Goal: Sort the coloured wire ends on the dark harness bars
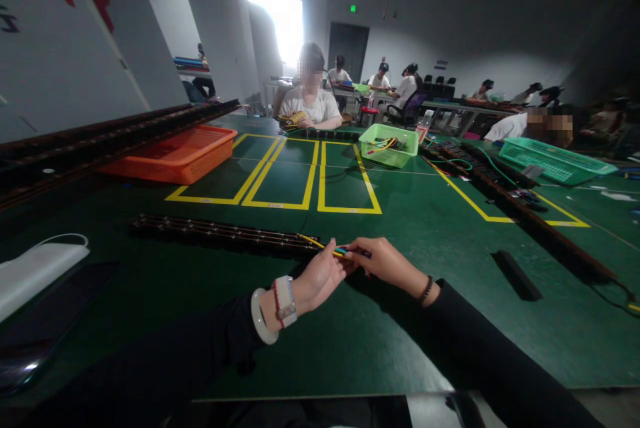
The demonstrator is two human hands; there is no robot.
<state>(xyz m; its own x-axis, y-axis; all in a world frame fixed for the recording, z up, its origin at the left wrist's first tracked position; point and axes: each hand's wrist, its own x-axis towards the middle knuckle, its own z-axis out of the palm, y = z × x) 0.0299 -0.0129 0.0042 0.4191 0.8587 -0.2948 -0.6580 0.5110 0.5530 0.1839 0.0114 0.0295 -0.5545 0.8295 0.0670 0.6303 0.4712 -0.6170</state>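
My left hand point(323, 276) and my right hand point(383, 261) meet at the right end of a long dark strip point(225, 235) lying on the green table. Yellow, green and blue wires point(341, 252) run between them. The left thumb and fingers close round the wires from the left, and the right fingers pinch them from the other side. My hands cover the strip's right end and the wire tips. A yellow wire point(309, 239) reaches back to the strip from my left hand.
An orange basket point(195, 158) is at the back left, a light green basket point(393, 148) with wires further back. A dark bar point(516, 275) lies at right, beyond it a long rail point(555, 235). At left are a white device point(40, 268) and a phone point(55, 315). People sit behind.
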